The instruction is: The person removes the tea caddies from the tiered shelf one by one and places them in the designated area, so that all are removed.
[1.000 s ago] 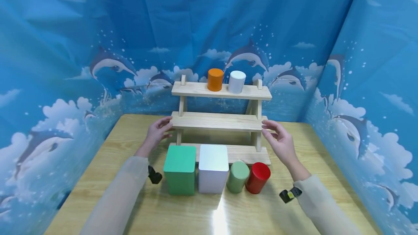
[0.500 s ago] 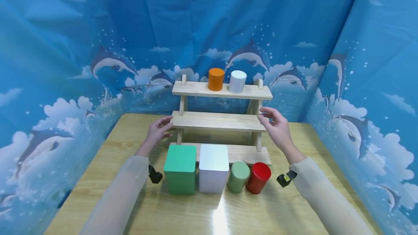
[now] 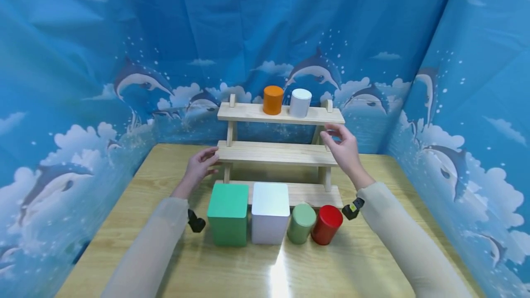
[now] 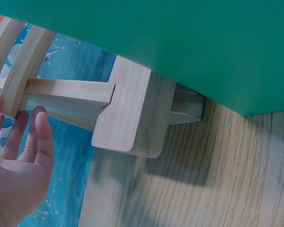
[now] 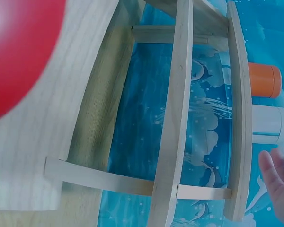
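A three-tier wooden display stand (image 3: 281, 153) stands at the back of the table. My left hand (image 3: 198, 168) holds the left end of its middle shelf, thumb on one side and fingers on the other in the left wrist view. Beside the stand's right end, between the middle and top shelves, my right hand (image 3: 342, 146) is raised with loosely bent fingers and nothing in them. On the top shelf sit an orange cylinder (image 3: 273, 100) and a white cylinder (image 3: 300, 103); the right wrist view shows my right fingertips (image 5: 267, 165) apart from the white one.
In front of the stand, in a row, are a green block (image 3: 228, 215), a white block (image 3: 270, 214), a pale green cylinder (image 3: 301, 224) and a red cylinder (image 3: 327, 225). They stand on a wooden table (image 3: 198, 270). A blue dolphin-print curtain (image 3: 198, 26) surrounds it.
My right hand has left the right end of the middle shelf and moved up and slightly left toward the top shelf. My left hand and the blocks stay put.
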Demonstrator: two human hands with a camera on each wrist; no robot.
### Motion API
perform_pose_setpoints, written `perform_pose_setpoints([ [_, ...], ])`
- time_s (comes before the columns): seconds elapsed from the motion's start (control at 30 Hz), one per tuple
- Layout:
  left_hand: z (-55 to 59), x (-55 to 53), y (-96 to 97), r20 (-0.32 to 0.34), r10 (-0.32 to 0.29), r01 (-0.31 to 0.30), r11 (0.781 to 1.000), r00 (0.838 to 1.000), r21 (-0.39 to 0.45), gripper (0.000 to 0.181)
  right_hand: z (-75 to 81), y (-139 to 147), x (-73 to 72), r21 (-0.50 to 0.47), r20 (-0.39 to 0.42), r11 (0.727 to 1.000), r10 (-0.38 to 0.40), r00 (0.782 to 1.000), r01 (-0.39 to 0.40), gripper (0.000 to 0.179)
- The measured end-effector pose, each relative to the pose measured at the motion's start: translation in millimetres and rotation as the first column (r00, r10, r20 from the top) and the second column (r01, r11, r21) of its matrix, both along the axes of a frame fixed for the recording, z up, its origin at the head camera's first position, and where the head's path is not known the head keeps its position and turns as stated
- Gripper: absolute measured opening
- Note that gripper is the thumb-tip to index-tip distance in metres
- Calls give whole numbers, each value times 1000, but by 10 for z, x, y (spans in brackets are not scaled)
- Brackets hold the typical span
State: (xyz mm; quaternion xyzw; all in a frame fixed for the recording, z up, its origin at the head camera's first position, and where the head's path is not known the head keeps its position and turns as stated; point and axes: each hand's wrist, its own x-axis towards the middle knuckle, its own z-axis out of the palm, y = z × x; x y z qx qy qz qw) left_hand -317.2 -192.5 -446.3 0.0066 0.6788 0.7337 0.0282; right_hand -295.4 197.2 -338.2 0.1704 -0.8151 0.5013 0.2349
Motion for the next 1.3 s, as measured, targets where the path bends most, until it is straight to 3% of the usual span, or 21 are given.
perform_pose_setpoints([
  [0.1, -2, 2, -4, -8, -1, 1, 1000, 1000, -6, 45, 6, -36, -65, -2, 13, 1000, -12, 1000, 12, 34],
  [0.2, -23, -23, -12, -11, 2, -3, 1000, 1000, -10, 45, -78, -20, -251, -17, 30, 1000, -24, 999, 24, 37],
  [0.33, -128, -93, -37, -3, 14, -14, 1000, 1000, -10, 47, -162, -15, -507, -43, 55, 999, -30, 998, 32, 43],
  [0.47, -211, -127, -52, -12, 31, -31, 999, 999, -19, 49, -120, -98, -614, -60, 63, 998, -26, 998, 30, 43],
  [1.0, -197, -158, -36, -38, 55, -56, 998, 998, -35, 45, 13, -268, -871, -85, 92, 993, -79, 993, 87, 46],
  [1.3, -202, -149, -34, -41, 53, -55, 998, 998, -43, 44, 18, -390, -1012, -53, 7, 994, -97, 995, 97, 44],
])
